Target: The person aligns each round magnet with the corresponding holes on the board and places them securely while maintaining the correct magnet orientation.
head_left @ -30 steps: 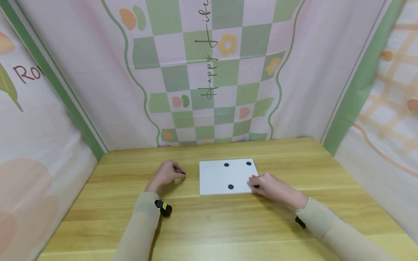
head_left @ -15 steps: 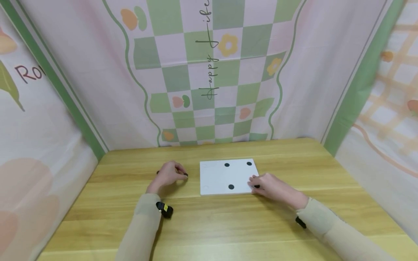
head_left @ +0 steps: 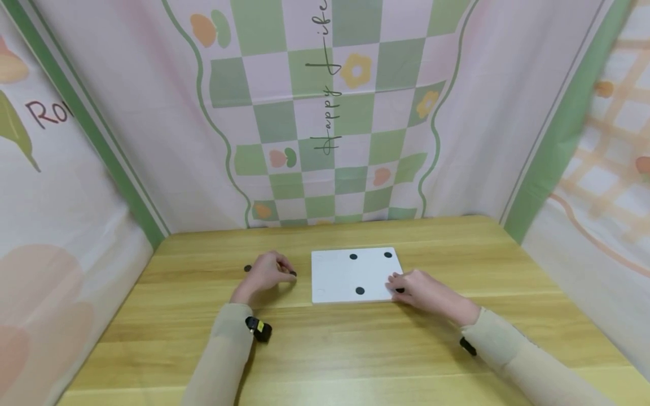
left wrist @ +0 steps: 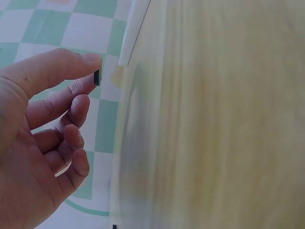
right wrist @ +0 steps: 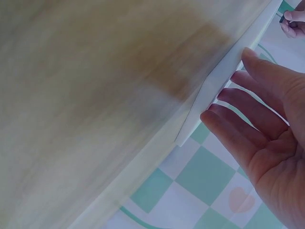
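Observation:
My left hand [head_left: 264,273] pinches a small black disc [left wrist: 97,78] between thumb and index finger, held over the wood left of the white board [head_left: 330,276]. Its other fingers are curled loosely, as the left wrist view shows. My right hand [head_left: 416,287] rests with relaxed, spread fingertips on the board's right end. Two black discs [head_left: 353,256] [head_left: 388,255] sit along the board's far side, and another black disc [head_left: 360,291] along its near side. A partly covered black disc [head_left: 400,290] shows among my right fingers. Faint round outlines mark the board's left corners.
One more black disc [head_left: 247,268] lies on the wooden table [head_left: 325,349], just left of my left hand. A checkered green and white curtain [head_left: 350,113] hangs behind the table's far edge, with printed curtains at both sides.
My left hand has shifted slightly right towards the board, carrying its disc, and the loose disc on the table behind it has come into view. My right hand stays put.

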The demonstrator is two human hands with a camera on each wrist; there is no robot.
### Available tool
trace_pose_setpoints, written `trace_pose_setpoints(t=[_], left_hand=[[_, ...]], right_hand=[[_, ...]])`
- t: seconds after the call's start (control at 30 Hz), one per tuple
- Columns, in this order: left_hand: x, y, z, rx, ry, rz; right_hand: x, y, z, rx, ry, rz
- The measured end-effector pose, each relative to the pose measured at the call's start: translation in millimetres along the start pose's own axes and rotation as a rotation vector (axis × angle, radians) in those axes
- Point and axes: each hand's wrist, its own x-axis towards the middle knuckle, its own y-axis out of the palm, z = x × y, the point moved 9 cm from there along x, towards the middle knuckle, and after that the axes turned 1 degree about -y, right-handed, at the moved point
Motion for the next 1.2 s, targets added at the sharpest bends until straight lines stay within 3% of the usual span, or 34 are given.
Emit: trace_pose_setpoints(t=[1.2], left_hand=[[-1.3, 19.6, -27.9, 0.015, 0.108, 0.05]], right_hand=[[0, 1, -2, 0.005, -0.012, -0.022]])
